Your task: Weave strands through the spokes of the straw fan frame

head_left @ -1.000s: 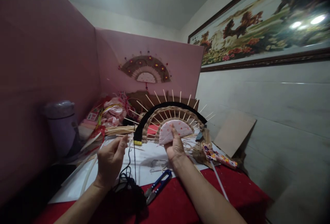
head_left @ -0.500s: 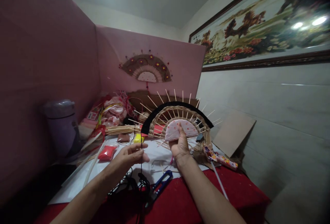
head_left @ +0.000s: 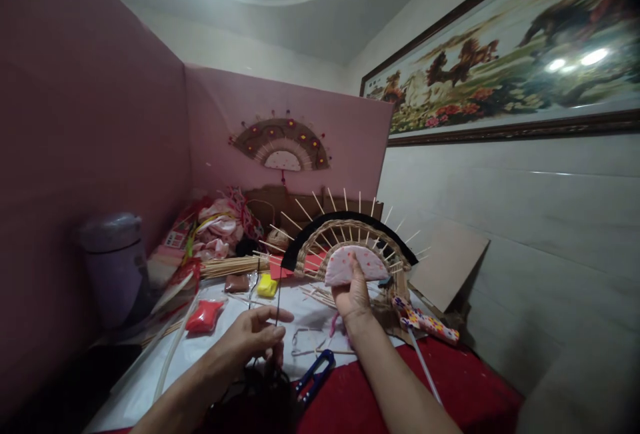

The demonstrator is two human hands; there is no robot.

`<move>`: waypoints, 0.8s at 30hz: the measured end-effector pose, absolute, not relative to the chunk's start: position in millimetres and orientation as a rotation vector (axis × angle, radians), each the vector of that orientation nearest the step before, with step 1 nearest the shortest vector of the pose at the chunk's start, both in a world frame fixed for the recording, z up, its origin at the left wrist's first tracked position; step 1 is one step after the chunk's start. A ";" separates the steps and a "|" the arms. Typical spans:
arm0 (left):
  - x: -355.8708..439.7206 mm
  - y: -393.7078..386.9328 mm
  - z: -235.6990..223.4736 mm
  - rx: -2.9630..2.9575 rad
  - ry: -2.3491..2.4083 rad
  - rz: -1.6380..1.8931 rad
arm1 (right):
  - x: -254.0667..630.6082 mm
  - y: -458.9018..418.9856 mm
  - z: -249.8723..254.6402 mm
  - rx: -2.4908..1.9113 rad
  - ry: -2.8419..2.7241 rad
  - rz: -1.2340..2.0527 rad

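A half-round woven fan (head_left: 356, 267) is upright in my right hand (head_left: 353, 294), thumb across its white padded centre with reddish spots. Thin sticks radiate outward through tan woven bands and a black outer band (head_left: 345, 218). From that band's left end a black cord (head_left: 279, 294) runs down to my left hand (head_left: 257, 334), its fingers bent around it. More black cord (head_left: 260, 387) lies tangled below that hand, dark and hard to make out. Blue thread snips (head_left: 316, 375) rest on the table between my forearms.
Red (head_left: 204, 316) and yellow (head_left: 267, 285) packets lie on white sheeting, with a bundle of sticks (head_left: 233, 267) behind. A lidded purple container (head_left: 114, 261) stands left. At right are a floral-patterned glue gun (head_left: 425, 324) and a board (head_left: 450, 271). Another fan (head_left: 283, 144) hangs on the pink panel.
My left hand has slid down along the black cord, its fingers curling more. The fan sits slightly lower and further right in view. The camera view has tilted a little.
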State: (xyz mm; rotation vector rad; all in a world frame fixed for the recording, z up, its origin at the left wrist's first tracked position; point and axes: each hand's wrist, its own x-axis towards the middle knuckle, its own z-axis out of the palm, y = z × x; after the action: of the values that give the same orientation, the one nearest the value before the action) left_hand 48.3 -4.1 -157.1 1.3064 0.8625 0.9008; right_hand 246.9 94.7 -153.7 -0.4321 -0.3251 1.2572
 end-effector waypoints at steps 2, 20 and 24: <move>48.4 -8.4 -153.2 1.319 0.806 0.797 | 247.5 95.1 -152.1 -0.400 -0.210 1.264; 18.2 -10.7 -134.8 1.394 0.626 0.952 | 289.2 110.3 -147.5 -0.275 -0.073 1.109; 18.2 -7.5 -120.4 1.524 0.739 1.009 | 286.4 110.8 -149.2 -0.305 -0.106 1.104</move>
State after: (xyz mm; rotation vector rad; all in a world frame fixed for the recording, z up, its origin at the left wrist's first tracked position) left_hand 18.2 -7.5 -120.4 1.5240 0.7392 1.0091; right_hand 286.4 110.8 -149.2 -0.3051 -0.1058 1.1038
